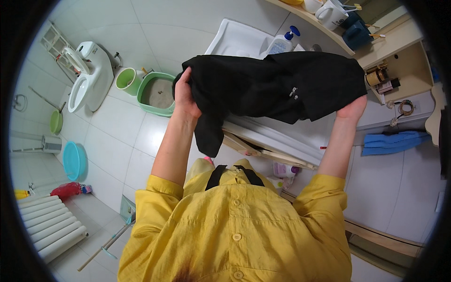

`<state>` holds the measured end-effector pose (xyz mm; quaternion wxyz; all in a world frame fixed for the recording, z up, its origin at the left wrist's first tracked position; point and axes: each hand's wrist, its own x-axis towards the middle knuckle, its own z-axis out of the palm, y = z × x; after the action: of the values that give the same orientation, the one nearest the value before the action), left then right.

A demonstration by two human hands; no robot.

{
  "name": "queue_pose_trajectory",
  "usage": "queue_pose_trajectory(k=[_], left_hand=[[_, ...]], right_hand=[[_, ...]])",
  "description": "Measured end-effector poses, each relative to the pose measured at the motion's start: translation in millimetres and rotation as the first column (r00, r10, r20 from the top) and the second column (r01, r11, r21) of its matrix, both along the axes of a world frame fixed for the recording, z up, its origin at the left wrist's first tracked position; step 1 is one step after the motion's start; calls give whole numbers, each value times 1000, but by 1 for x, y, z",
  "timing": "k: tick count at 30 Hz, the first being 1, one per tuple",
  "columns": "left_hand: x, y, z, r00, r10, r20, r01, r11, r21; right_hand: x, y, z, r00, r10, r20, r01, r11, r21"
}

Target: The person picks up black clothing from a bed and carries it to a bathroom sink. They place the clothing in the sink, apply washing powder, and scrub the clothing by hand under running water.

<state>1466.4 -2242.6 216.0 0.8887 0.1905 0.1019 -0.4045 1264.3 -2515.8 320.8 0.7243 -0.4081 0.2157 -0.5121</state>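
A black garment (246, 86) is stretched sideways between my two hands, over a white washbasin (243, 37). My left hand (186, 93) grips its left end, thumb on top and fingers hidden behind the cloth. At the other end, my right hand (353, 107) holds the lower right edge, its fingers mostly covered by the fabric. One narrow part of the cloth, perhaps a sleeve, hangs down below my left hand. Small light marks or metal pieces show on the right half. Behind the garment stands a pump bottle (280, 45) with a blue top.
A wooden shelf (324, 23) at upper right carries mugs with toothbrushes. The blue towel (394, 142) hangs at right. Leftward are a toilet (90, 79), green bin (127, 81), litter tray (156, 110), blue basin (74, 161) and radiator (53, 224). Below the basin, a cabinet door (243, 142) stands ajar.
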Motion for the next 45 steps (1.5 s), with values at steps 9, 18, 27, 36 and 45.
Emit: queue_pose_trajectory(k=[9, 18, 27, 36, 45], left_hand=[[48, 6, -36, 940, 339, 30, -340, 931, 135], [55, -11, 99, 838, 3, 546, 320, 808, -495], [18, -71, 148, 772, -104, 627, 16, 989, 144], [-35, -63, -41, -59, -850, 524, -806, 350, 477], [-39, -71, -102, -149, -987, 53, -854, 156, 497]], right_hand=[[-23, 11, 29, 979, -43, -197, 51, 998, 33], [64, 74, 24, 881, 472, 42, -473, 881, 1], [132, 134, -130, 729, 602, -327, -484, 790, 376], [114, 94, -242, 164, 126, -978, -805, 590, -59], [4, -31, -213, 517, 99, -850, -257, 965, -44]])
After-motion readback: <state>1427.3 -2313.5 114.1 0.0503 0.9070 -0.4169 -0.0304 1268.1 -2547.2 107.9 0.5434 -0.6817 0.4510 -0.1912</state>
